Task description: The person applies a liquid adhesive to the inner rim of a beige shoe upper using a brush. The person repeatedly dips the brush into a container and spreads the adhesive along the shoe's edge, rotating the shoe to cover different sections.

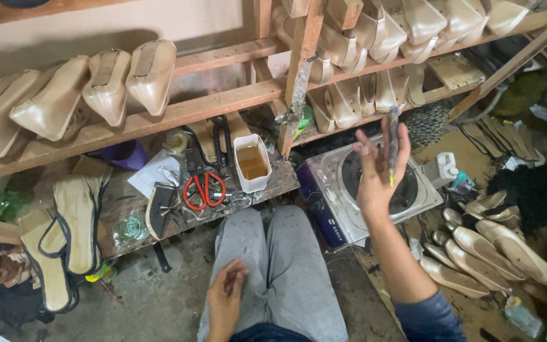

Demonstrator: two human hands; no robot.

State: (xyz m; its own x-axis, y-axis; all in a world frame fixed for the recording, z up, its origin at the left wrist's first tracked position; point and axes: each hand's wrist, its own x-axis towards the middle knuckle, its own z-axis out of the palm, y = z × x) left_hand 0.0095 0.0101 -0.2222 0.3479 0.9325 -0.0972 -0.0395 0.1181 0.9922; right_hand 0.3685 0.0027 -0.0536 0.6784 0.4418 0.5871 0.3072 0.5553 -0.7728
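Observation:
My right hand [380, 171] is raised out in front, fingers up, holding a thin dark stick-like tool [392, 136] with a yellowish lower tip. It hovers above a square white-and-grey appliance with a round opening [349, 190]. My left hand [226, 294] rests on my left thigh, fingers loosely curled and holding nothing. Grey trousers [286, 266] cover my knees in the middle of the view.
A low wooden bench [159, 209] carries red-handled scissors [204, 190], a white tub of brown liquid [252, 163], a knife and paper. Wooden shelves [178, 111] hold beige shoe lasts. Sandal soles [74, 228] lie at left, beige shoes [489, 247] at right.

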